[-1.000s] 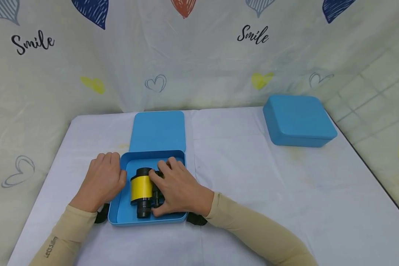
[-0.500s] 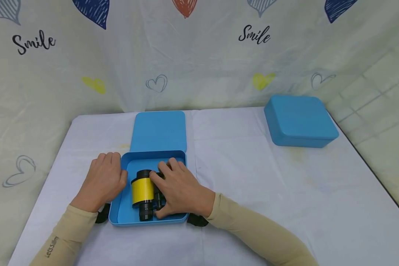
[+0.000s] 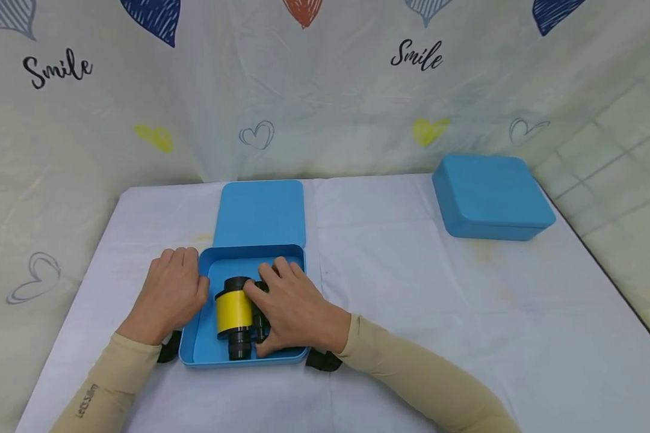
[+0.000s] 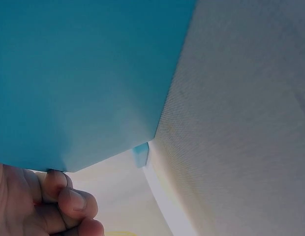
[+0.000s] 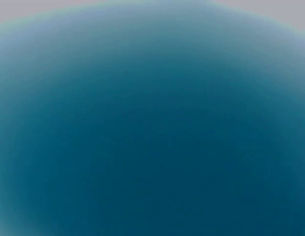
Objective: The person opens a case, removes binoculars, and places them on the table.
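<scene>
A blue box (image 3: 195,346) lies on the table in the head view, its lid (image 3: 263,213) laid back behind it. Yellow-and-black binoculars (image 3: 234,311) are inside, towards the near right. My right hand (image 3: 298,310) grips their right part and hides most of that barrel. At the box's left side, my left hand (image 3: 167,291) holds the rim with curled fingers. The left wrist view shows curled fingers (image 4: 76,202) at the edge of the box's outer wall (image 4: 78,88). Only a blurred blue surface (image 5: 152,147) fills most of the right wrist view.
A second blue box (image 3: 493,195), closed, stands at the back right of the white-covered table (image 3: 411,300). A printed curtain (image 3: 325,90) hangs right behind the table's far edge. Dark straps (image 3: 323,361) show below both wrists.
The binoculars have shifted slightly towards the near side of the box, with my right hand still on them. My left hand stays at the rim. The head view has drifted a little.
</scene>
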`<control>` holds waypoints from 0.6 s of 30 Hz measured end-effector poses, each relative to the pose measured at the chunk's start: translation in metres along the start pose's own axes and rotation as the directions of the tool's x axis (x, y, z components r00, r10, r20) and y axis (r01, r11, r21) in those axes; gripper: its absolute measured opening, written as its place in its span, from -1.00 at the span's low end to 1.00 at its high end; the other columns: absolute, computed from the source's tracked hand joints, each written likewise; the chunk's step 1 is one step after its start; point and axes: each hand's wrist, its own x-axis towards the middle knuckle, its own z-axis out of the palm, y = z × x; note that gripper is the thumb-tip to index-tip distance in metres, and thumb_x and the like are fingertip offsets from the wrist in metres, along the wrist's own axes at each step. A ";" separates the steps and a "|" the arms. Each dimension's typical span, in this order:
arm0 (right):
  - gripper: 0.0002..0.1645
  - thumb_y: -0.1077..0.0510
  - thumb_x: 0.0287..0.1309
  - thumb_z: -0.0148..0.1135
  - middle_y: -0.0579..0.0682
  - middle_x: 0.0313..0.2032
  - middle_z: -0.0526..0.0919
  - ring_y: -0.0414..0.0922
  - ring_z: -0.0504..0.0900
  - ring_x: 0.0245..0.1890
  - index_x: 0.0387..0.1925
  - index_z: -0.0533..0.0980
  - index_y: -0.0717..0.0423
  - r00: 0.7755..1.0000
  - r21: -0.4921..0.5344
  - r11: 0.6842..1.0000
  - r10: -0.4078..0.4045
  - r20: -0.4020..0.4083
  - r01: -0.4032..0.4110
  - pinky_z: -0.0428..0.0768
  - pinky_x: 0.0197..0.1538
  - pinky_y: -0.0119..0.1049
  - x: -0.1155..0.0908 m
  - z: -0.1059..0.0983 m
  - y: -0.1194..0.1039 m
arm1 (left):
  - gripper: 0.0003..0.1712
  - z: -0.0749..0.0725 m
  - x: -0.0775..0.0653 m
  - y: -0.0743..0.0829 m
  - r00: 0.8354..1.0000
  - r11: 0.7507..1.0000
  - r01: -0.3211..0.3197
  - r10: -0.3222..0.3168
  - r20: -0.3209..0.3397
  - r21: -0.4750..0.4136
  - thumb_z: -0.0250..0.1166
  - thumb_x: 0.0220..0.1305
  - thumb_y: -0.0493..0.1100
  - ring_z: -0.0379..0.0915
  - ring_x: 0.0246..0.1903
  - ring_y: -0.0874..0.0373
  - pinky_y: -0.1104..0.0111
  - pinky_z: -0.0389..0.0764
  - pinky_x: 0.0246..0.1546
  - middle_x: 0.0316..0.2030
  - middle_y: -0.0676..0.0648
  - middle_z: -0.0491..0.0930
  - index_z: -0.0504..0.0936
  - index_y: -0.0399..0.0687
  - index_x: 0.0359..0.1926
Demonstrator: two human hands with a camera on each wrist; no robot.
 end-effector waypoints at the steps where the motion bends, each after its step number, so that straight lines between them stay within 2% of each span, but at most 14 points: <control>1: 0.13 -0.77 -0.37 0.35 -0.07 -0.15 0.45 -0.10 0.29 -0.16 0.14 0.45 -0.17 1.000 -0.002 1.000 -0.005 -0.002 0.005 0.14 -0.19 -0.30 0.000 0.000 0.000 | -0.85 0.000 0.000 0.000 1.000 1.000 0.001 -0.001 0.000 -0.002 0.16 0.22 -0.28 0.20 -0.47 0.02 0.27 0.16 -0.40 -0.57 -0.09 0.20 0.38 -0.31 -0.33; 8: 0.14 -0.78 -0.37 0.33 -0.07 -0.15 0.46 -0.11 0.29 -0.17 0.13 0.45 -0.17 0.999 -0.019 1.000 -0.022 -0.031 0.021 0.16 -0.18 -0.29 -0.001 0.001 0.000 | -0.84 0.001 0.000 0.000 1.000 1.000 0.005 -0.005 0.002 -0.002 0.17 0.24 -0.27 0.21 -0.45 0.00 0.26 0.17 -0.38 -0.56 -0.10 0.22 0.38 -0.31 -0.31; 18: 0.16 -0.79 -0.38 0.34 -0.06 -0.14 0.45 -0.10 0.28 -0.16 0.15 0.45 -0.17 1.000 -0.014 1.000 -0.009 -0.027 0.008 0.10 -0.17 -0.27 -0.001 0.002 0.000 | -0.84 0.001 0.000 0.000 0.999 0.999 -0.027 0.028 -0.039 0.016 0.17 0.20 -0.28 0.20 -0.47 0.01 0.28 0.15 -0.41 -0.58 -0.10 0.21 0.37 -0.32 -0.34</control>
